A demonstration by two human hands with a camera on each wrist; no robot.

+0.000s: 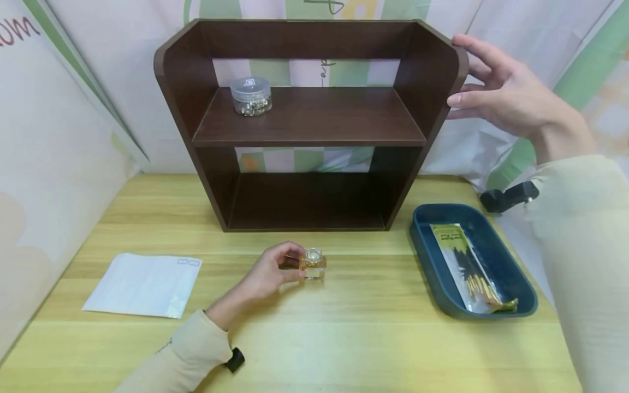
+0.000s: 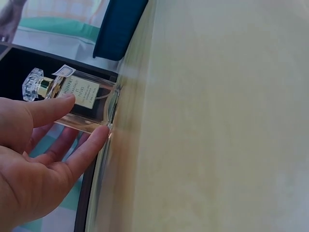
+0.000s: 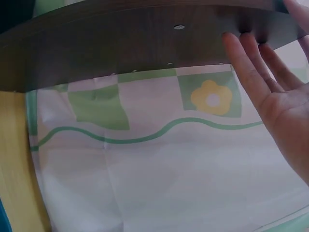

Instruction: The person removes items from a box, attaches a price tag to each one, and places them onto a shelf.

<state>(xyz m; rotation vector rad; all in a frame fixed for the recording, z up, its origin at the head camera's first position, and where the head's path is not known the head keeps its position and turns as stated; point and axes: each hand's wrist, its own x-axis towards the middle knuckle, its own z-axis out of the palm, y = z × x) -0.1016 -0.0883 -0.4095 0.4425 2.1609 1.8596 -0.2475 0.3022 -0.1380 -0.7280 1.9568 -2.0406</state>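
Note:
A small clear glass perfume bottle (image 1: 313,264) with a faceted stopper stands upright on the table in front of the shelf. My left hand (image 1: 275,271) holds it from the left, between thumb and fingers. In the left wrist view the thumb lies over the label of the perfume bottle (image 2: 87,93), and a fingertip is at its base. At the upper right, my right hand (image 1: 516,93) touches the outer side of the dark brown two-tier shelf (image 1: 314,139). The right wrist view shows its straight fingers (image 3: 248,70) with their tips against the side panel (image 3: 145,41).
A lidded clear jar (image 1: 251,97) of small metallic pieces sits on the upper tier, left. A white envelope (image 1: 144,284) lies on the table's left. On the right, a blue tray (image 1: 427,262) holds a packet of brushes (image 1: 467,267). Printed curtains hang behind.

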